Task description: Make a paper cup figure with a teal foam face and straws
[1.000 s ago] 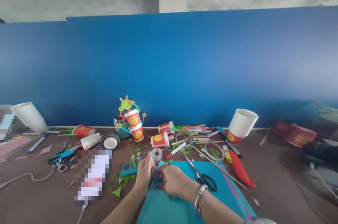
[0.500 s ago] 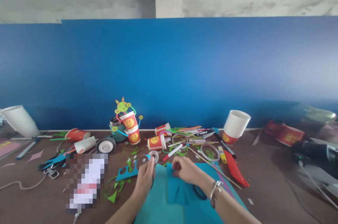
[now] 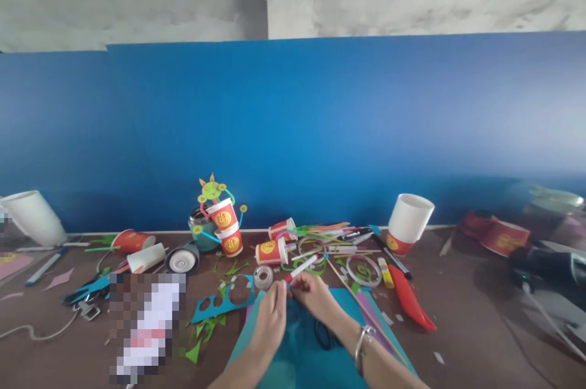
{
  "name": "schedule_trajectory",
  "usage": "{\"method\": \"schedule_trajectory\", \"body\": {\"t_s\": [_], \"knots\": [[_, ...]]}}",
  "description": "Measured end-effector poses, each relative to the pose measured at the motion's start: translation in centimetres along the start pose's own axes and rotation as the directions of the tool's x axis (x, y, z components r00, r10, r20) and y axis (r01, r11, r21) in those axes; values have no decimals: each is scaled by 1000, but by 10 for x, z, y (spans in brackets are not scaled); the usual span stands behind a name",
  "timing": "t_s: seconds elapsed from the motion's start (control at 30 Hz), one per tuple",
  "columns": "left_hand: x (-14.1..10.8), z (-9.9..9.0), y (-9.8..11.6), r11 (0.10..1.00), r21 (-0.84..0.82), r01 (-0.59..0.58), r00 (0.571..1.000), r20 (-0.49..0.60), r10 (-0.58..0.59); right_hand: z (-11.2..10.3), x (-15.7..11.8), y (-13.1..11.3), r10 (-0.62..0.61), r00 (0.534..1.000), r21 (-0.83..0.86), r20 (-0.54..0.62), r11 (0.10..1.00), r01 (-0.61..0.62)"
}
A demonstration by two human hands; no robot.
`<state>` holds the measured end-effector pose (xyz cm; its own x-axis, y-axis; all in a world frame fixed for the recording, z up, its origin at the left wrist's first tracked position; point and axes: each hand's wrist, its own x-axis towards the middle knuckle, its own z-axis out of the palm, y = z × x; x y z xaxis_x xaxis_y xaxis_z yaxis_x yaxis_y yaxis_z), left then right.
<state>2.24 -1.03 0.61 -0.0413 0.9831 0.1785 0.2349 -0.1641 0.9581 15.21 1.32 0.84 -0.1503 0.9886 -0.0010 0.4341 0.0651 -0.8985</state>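
Observation:
My left hand (image 3: 273, 314) and my right hand (image 3: 313, 296) meet fingertip to fingertip above blue paper sheets (image 3: 315, 367). The fingers of both are pinched together; whatever they hold is too small and covered to make out. Just beyond my left fingertips lies a roll of clear tape (image 3: 263, 278). A white marker with a red cap (image 3: 302, 268) rests right behind the hands. Dark scissor handles (image 3: 322, 335) show on the paper below my right wrist. Left of my left hand is a blue paper strip with round cut-outs (image 3: 242, 295).
Two stacked red cups (image 3: 229, 241) with a green paper animal head stand before a thermos (image 3: 200, 231). White cups (image 3: 409, 221), a red pouch-like object (image 3: 409, 297), a glue stick (image 3: 385, 273) and a thin wooden stick (image 3: 352, 291) lie around. Green scraps (image 3: 213, 323) litter the left.
My left hand has moved right, away from the tape roll. My right hand has come slightly left, so their fingertips now meet. The cut-out strip has shifted and is more visible.

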Motion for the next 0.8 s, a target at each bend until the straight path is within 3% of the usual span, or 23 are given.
{"method": "schedule_trajectory", "body": {"t_s": [0.3, 0.47, 0.6, 0.7, 0.8], "knots": [[-2, -16, -3, 998, 31, -51, 980, 194, 44, -25, -15, -13, -37, 996, -286, 78, 956, 58], [-1, -16, -10, 997, 34, -69, 973, 224, 59, -27, -18, -20, -69, 994, -459, 87, 883, 102], [4, -16, -11, 998, -57, -40, 981, 189, 50, -26, -17, -20, -141, 989, -286, 47, 947, 148], [8, -18, -7, 991, -132, 7, 996, 90, 5, -26, -15, -22, -115, 989, -85, 90, 989, 122], [12, -20, -3, 987, -159, 12, 999, 39, -6, -26, -14, -25, -70, 995, -17, 72, 997, 71]]}}
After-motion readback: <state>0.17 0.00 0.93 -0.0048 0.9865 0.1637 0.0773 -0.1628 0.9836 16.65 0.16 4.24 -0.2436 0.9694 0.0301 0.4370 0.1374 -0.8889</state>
